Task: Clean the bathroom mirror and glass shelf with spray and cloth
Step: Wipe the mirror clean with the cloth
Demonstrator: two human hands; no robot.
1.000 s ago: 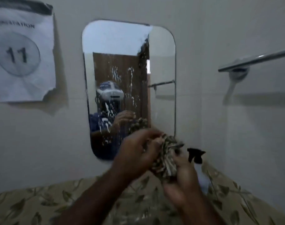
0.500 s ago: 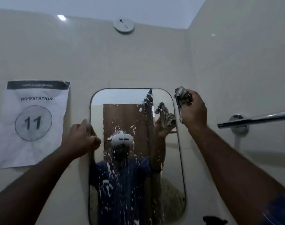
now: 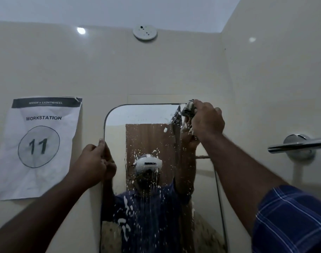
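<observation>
A tall mirror [image 3: 146, 115] with rounded corners hangs on the beige wall, spattered with white foam drips down its middle. My right hand [image 3: 207, 121] presses a bunched patterned cloth [image 3: 188, 108] against the mirror's top right corner. My left hand [image 3: 93, 163] grips the mirror's left edge about a third of the way down, thumb on the glass. The spray bottle and the glass shelf are out of view.
A chrome towel bar [image 3: 298, 144] sticks out from the right wall at mirror height. A paper sign [image 3: 37, 143] reading "WORKSTATION 11" is taped left of the mirror. A round white fitting [image 3: 145, 32] sits high on the wall near the ceiling.
Both hands held the cloth low in front of the mirror a second ago. The right hand has since raised it to the top right corner and the left hand took the mirror's edge.
</observation>
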